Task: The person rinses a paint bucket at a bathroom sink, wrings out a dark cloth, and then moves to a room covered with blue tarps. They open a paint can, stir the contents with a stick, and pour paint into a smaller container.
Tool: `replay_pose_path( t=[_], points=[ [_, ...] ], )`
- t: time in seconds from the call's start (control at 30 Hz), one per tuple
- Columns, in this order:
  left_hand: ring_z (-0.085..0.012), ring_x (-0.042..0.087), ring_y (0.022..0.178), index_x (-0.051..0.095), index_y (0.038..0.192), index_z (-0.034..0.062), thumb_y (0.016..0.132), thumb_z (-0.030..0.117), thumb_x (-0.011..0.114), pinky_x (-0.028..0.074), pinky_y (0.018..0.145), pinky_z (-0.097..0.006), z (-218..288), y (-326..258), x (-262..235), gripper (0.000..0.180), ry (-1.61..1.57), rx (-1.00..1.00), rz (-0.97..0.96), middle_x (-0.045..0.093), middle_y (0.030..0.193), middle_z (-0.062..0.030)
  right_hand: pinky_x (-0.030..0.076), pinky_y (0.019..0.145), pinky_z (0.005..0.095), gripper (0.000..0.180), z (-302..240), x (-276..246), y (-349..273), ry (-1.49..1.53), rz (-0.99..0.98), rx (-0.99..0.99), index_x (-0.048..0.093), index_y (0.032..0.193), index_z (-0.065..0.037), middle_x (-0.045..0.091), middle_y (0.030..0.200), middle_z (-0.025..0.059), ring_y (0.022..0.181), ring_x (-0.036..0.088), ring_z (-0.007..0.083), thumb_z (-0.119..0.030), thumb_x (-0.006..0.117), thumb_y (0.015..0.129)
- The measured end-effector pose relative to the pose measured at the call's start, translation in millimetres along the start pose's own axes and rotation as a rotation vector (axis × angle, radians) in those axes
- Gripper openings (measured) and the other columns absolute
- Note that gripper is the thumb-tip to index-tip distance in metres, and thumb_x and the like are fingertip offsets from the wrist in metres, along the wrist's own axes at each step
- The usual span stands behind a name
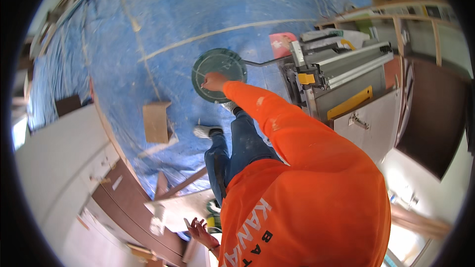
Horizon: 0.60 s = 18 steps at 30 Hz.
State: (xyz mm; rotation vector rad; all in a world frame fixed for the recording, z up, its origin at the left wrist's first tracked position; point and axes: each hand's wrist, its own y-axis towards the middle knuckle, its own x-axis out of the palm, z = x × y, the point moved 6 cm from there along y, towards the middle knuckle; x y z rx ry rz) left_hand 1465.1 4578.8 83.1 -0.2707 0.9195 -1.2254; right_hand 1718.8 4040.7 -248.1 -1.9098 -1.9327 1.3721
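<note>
A round, dark green lid (231,63) sits in front of my feet, above the blue floor sheeting. My right hand (214,81), reaching out from an orange sleeve, is closed at about its middle; the grip itself is hidden under the fingers. Low in the picture, beside my hip, my left hand (202,233) has its fingers apart and half bent, with no held thing visible. A pale board (180,208) and a yellow-and-dark object (213,222) lie close to it.
Blue sheeting (173,15) covers the floor. To the right stands a grey saw-like machine (341,71) with metal rails; a dark bent bar (262,63) reaches from it toward the lid. A cardboard piece (156,122) lies left of my feet. White-and-brown panels (118,183) are at lower left.
</note>
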Motion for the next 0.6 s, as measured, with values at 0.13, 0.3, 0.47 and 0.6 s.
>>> replay_pose_path(
  t=[0.13,0.3,0.47,0.6],
  points=[
    [-0.0174,0.064,0.087,0.032,0.160,0.0100,0.102,0.018,0.061,0.051,0.070,-0.030,2,75,-27,0.065,0.087,-0.022,-0.062,0.064,0.117,-0.0074,0.054,0.090,0.0514,0.042,28,13,33,0.073,0.090,0.030,0.072,0.105,-0.003,0.073,0.111,0.0207,0.104,0.068,0.0408,-0.042,0.067,0.091],
    [-0.0225,0.071,0.083,0.044,0.144,0.0076,0.101,0.020,0.063,0.056,0.062,-0.034,28,209,-53,0.049,0.221,0.021,-0.200,0.069,0.114,-0.0084,0.053,0.091,0.0531,0.042,67,22,47,0.004,0.189,0.072,0.071,0.106,-0.005,0.073,0.110,0.0186,0.105,0.068,0.0409,-0.045,0.061,0.097],
    [-0.0421,0.020,0.151,0.021,0.161,0.0072,0.104,0.067,0.027,0.001,0.123,-0.061,47,334,-85,0.083,0.272,-0.407,-0.167,0.028,0.164,-0.0232,0.052,0.089,0.0550,0.037,60,33,58,-0.083,0.034,0.188,0.070,0.116,-0.017,0.073,0.107,0.0144,0.104,0.069,0.0384,-0.047,0.054,0.102],
    [-0.0463,0.041,0.126,0.015,0.164,0.0265,0.105,0.043,0.039,0.016,0.103,-0.065,98,426,-114,0.065,0.348,-0.195,-0.283,0.047,0.144,-0.0257,0.050,0.096,0.0558,0.037,40,49,79,-0.185,0.026,0.198,0.071,0.120,-0.020,0.073,0.114,0.0148,0.114,0.067,0.0352,-0.048,0.053,0.103]
  ],
)
